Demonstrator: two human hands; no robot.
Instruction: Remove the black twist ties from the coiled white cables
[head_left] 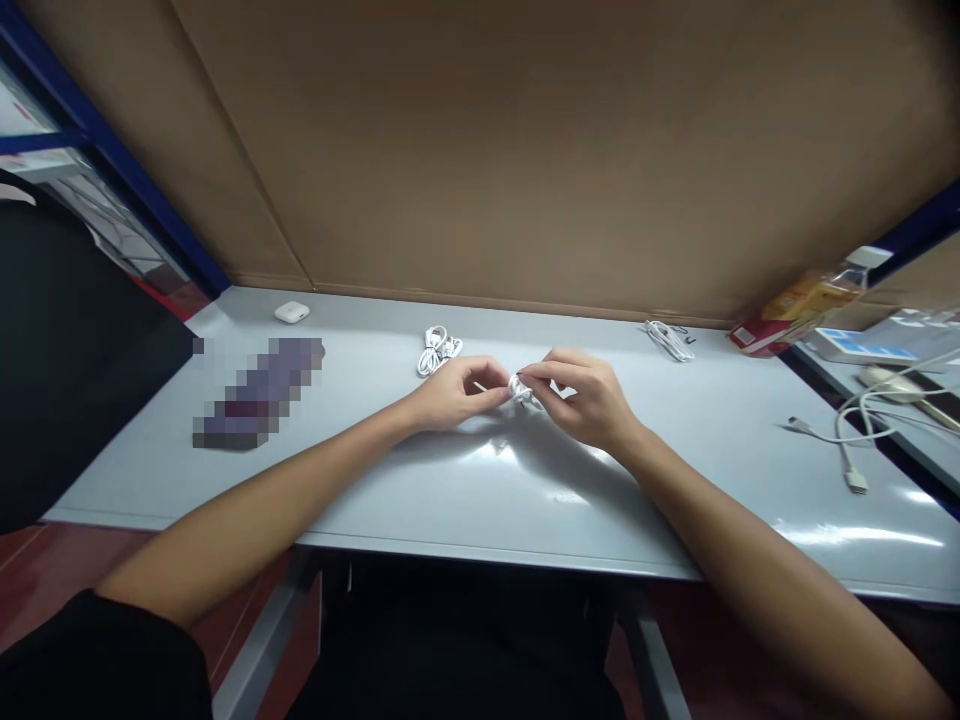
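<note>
Between my two hands, just above the middle of the table, is a small coiled white cable [525,393]. My left hand [463,390] pinches its left side between thumb and fingers. From the right, my right hand [577,392] grips the upper part of the coil with thumb and fingertips. Part of the cable is hidden behind the right fingers. Just behind my left hand lie white cables [433,352] wound into bundles with dark ties. Farther right, near the back edge, sits another coiled white cable [669,341] with a dark tie beside it.
On the light grey table [465,500], a white earbud case [292,312] and a pixelated purple object [262,395] lie left. A bottle [814,300] leans at the back right, near loose white cables [844,430]. A cardboard panel [487,150] borders the back. A black chair back [75,350] stands left.
</note>
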